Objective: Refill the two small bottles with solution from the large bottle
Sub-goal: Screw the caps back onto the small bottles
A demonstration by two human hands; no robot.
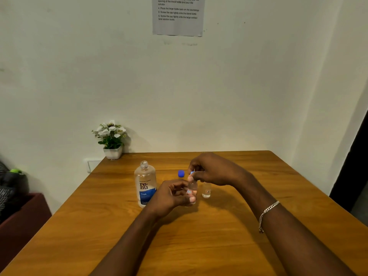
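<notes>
Head view — left hand [171, 193] grips small bottle [192, 189], right hand [211, 169] pinches cap [192, 172]

Your table [219, 246] is orange-brown wood streaked with darker grain, and the large bottle [145, 184] is clear with a white label, maroon lettering and a blue lower band. One cap [181, 173] is bright blue and the second cap [192, 172] paler blue, while the left small bottle [192, 189] and the right small bottle [206, 192] are clear, each with an orange-red and white label. The flowers [111, 130] are white over green leaves in a white pot [113, 152], the sheet [178, 24] is grey with black print, and your bracelet [265, 213] is silver.
</notes>
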